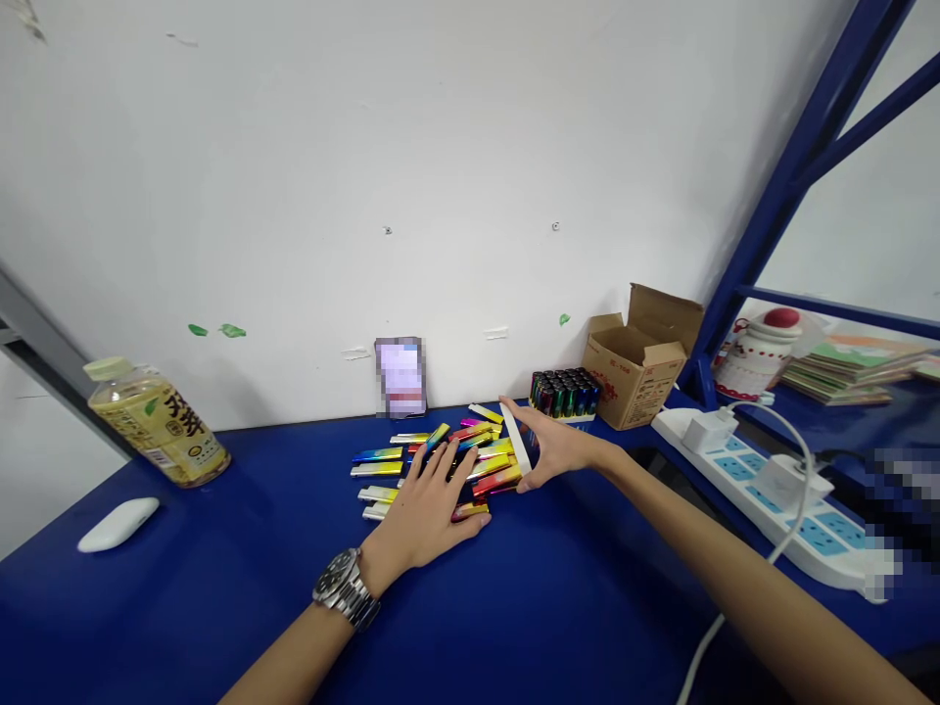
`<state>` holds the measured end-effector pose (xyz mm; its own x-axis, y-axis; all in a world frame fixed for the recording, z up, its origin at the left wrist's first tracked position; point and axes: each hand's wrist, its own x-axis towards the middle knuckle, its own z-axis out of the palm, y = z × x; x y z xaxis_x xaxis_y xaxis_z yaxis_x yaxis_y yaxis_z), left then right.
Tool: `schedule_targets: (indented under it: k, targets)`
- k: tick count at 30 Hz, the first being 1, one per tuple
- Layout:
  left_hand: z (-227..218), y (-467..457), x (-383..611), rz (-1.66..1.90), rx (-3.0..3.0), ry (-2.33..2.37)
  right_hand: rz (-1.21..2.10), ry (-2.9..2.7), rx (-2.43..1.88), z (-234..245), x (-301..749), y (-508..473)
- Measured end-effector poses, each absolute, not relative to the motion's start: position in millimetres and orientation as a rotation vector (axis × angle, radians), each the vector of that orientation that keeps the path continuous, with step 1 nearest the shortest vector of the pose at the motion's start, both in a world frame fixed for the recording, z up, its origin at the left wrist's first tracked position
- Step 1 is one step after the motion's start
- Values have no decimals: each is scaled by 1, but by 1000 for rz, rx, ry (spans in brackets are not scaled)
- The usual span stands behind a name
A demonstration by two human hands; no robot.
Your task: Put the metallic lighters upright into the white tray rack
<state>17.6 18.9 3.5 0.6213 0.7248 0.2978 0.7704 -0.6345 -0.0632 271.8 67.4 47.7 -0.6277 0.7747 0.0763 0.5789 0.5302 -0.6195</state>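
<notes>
Several shiny, slim lighters (377, 470) in yellow, blue, red and pink lie in a loose spread on the blue table. My left hand (426, 504), a watch (345, 586) on its wrist, rests over them with its fingers spread; whether it pinches one is hidden. Thumb and fingers of my right hand (554, 446) grip a white-edged tray (516, 438), tipped on its side against the right end of the lighters. Behind that hand a second tray holds upright lighters (564, 392) packed in rows.
Against the wall leans a phone (400, 377). An open cardboard box (640, 357) stands at the back right, near a power strip (771, 499) with plugs and a white cable (797, 519). To the left are a drink bottle (162, 421) and a white case (118, 525).
</notes>
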Motion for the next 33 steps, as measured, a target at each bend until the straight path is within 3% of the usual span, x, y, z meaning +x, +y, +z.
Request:
schedule_targets:
  k: [22,33]
  targets:
    - [3,18,16,-393,-2688,-1240,843,-2429,-1132,56,286,70]
    - [2,16,16,-385,-2695,-1219,1430,-1953,-1054,71,295,67]
